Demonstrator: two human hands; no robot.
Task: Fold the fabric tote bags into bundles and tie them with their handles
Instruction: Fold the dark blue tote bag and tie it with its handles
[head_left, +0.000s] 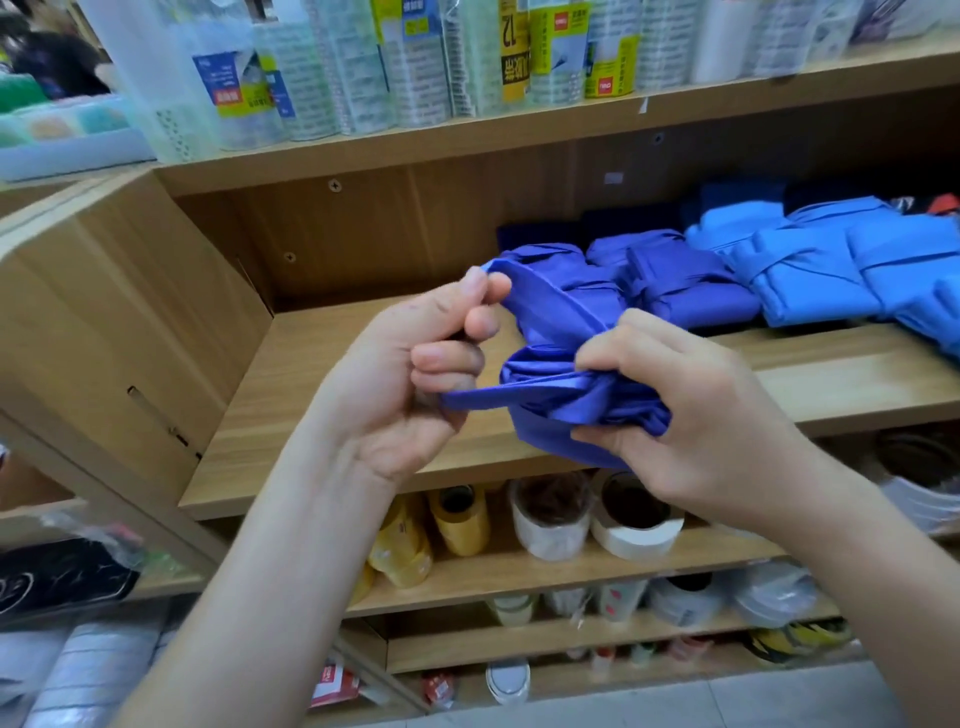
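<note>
Violet-blue glossy bundle (566, 415), crumpled, gripped by right hand (696, 421) fingers; left hand (405, 374) fingers curl round its flat handle (475, 399) above wooden shelf (270, 405).

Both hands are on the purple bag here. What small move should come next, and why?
Probably the left hand should draw the handle taut and wind it round the bundle, which the right hand grips. The handle looks slack and not yet knotted, unlike the tied bundles on the shelf.
</note>
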